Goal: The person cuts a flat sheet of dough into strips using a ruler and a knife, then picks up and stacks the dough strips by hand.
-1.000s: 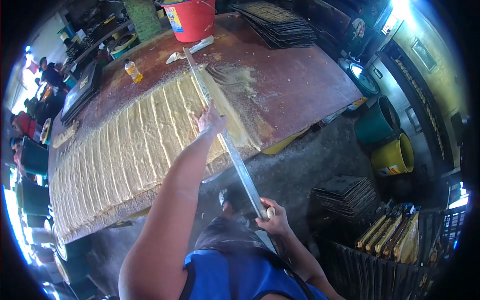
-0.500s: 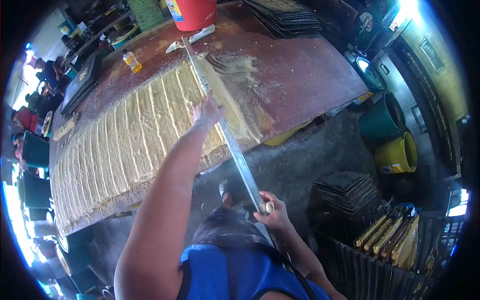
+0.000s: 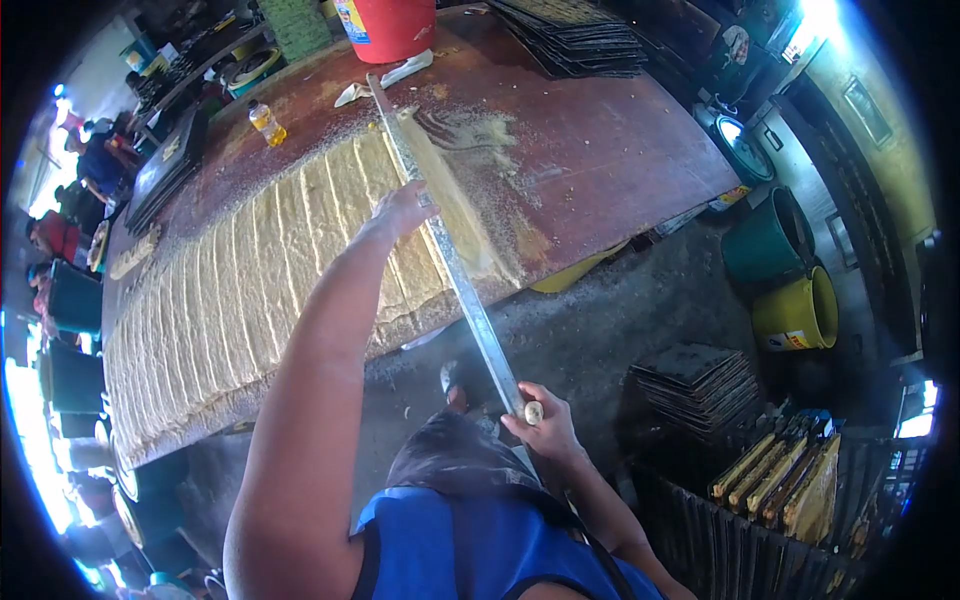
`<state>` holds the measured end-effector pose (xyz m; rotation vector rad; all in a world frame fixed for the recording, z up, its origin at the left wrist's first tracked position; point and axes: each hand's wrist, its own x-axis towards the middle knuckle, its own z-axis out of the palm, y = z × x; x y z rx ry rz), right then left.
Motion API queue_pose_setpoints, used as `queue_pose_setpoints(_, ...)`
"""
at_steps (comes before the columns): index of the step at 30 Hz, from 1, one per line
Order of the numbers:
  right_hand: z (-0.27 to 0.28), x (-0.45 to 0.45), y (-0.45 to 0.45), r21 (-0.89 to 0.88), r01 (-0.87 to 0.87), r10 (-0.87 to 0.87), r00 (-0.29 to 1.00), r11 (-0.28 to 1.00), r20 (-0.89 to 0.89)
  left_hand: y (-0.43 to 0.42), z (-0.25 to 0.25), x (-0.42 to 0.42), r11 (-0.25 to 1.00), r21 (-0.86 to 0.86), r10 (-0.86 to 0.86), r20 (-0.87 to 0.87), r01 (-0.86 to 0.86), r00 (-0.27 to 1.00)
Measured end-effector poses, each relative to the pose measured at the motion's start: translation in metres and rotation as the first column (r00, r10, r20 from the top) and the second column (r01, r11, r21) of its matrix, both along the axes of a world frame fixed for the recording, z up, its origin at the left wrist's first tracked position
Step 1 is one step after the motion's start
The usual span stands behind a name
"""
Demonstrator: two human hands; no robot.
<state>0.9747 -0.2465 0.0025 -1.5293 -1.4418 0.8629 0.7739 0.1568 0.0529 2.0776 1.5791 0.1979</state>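
Observation:
A long, flour-dusted metal bar (image 3: 467, 292) lies across a wide sheet of pale dough (image 3: 265, 285) marked with several parallel lines. It runs beyond the table's near edge toward my body. My left hand (image 3: 405, 207) grips the bar about a third of the way from its far end, fingers over it. At the near end, my right hand (image 3: 550, 428) is closed around a tool with a pale, rounded handle end (image 3: 534, 411), held against the bar. The rest of that tool is hidden by the hand.
On the reddish table (image 3: 610, 150) stand a red bucket (image 3: 390, 28), a bottle of yellow liquid (image 3: 267, 124) and stacked dark trays (image 3: 570, 40). To the right are green (image 3: 765, 240) and yellow (image 3: 797, 310) buckets, a floor stack of trays (image 3: 695, 385) and a black crate (image 3: 700, 510). People (image 3: 100, 165) are far left.
My left hand has shifted slightly left on the bar, its fingers now lying more across it. My right hand has moved slightly left with the pale-ended tool. The bar stays in place on the dough.

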Motion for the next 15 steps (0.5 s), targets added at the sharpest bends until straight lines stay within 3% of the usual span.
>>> queue_pose_setpoints(3,0.0,0.002,0.002,0.082,-0.014,0.005,0.994,0.997,0.112,-0.002,0.0,0.002,1.0,0.0,-0.004,-0.014,0.004,1.0)
queue_pose_setpoints(7,0.006,0.003,0.001,0.046,0.0,-0.005,0.992,0.999,0.128,0.0,-0.009,0.002,1.0,-0.014,0.007,-0.004,-0.007,1.0)
queue_pose_setpoints(9,0.008,0.006,0.001,-0.009,-0.023,0.024,0.998,1.0,0.06,-0.001,-0.016,0.006,0.999,-0.049,0.014,0.005,-0.013,1.0)
queue_pose_setpoints(10,0.007,0.008,0.002,-0.006,-0.021,0.021,0.998,1.0,0.061,-0.003,-0.023,0.01,0.999,0.053,0.003,-0.052,0.0,0.999)
queue_pose_setpoints(11,0.006,0.011,0.001,-0.075,-0.014,0.011,0.999,0.997,-0.049,-0.003,-0.03,0.014,0.988,0.153,-0.002,-0.108,0.019,0.994)
queue_pose_setpoints(15,0.013,0.019,0.006,-0.284,0.0,-0.087,0.952,0.959,-0.295,-0.011,-0.024,0.038,0.988,0.151,0.032,-0.061,-0.022,0.998)
